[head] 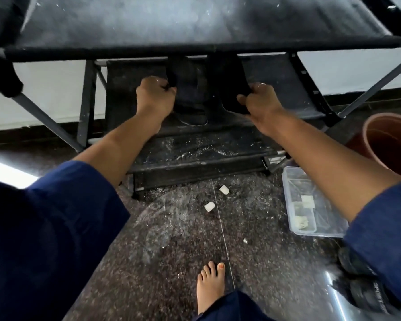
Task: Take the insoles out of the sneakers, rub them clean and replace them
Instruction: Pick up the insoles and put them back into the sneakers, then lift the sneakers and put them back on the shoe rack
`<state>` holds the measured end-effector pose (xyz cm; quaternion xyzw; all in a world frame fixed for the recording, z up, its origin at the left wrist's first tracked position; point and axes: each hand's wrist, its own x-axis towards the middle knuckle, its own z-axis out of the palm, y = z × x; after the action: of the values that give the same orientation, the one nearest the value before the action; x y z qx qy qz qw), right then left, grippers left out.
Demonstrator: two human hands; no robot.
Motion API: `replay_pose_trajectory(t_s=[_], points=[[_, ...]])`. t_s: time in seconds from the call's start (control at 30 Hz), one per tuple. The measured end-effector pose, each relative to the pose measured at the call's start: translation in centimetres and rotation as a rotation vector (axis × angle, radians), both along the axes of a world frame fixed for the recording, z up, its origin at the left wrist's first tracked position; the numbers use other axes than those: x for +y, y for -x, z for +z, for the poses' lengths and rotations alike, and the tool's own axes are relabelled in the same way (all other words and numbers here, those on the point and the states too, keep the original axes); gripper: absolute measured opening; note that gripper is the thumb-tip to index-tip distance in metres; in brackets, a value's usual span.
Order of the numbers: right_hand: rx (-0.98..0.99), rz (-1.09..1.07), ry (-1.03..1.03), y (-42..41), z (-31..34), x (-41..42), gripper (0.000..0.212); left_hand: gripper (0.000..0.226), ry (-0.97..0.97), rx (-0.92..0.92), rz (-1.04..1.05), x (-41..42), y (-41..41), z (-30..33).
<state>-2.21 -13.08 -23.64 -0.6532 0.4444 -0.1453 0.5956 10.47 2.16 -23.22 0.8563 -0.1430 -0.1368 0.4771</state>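
Two black sneakers stand side by side on a middle shelf of a dusty black shoe rack. My left hand grips the outer edge of the left sneaker. My right hand grips the outer edge of the right sneaker, fingers curled round it. The toes of both sneakers are hidden under the rack's top shelf. I cannot see any insoles.
A terracotta pot stands right of the rack. A clear plastic box with small items lies on the speckled floor. Two small white caps lie before the rack. A black bag sits at lower right. My bare foot is below.
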Motion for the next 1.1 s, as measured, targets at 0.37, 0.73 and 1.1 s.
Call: replay_pose_trajectory(t_s=[0.37, 0.73, 1.1], points=[[0.079, 0.119, 0.319, -0.3, -1.4, 0.0, 0.037, 0.039, -0.036, -0.082, -0.086, -0.6, -0.1, -0.5], [0.160, 0.236, 0.500, 4.4, 0.9, 1.7, 0.048, 0.055, -0.233, -0.235, -0.225, -0.1, 2.6, 0.4], [0.230, 0.216, 0.508, 16.4, 3.6, 1.9, 0.031, 0.045, -0.272, -0.306, -0.536, -2.1, 13.0, 3.6]])
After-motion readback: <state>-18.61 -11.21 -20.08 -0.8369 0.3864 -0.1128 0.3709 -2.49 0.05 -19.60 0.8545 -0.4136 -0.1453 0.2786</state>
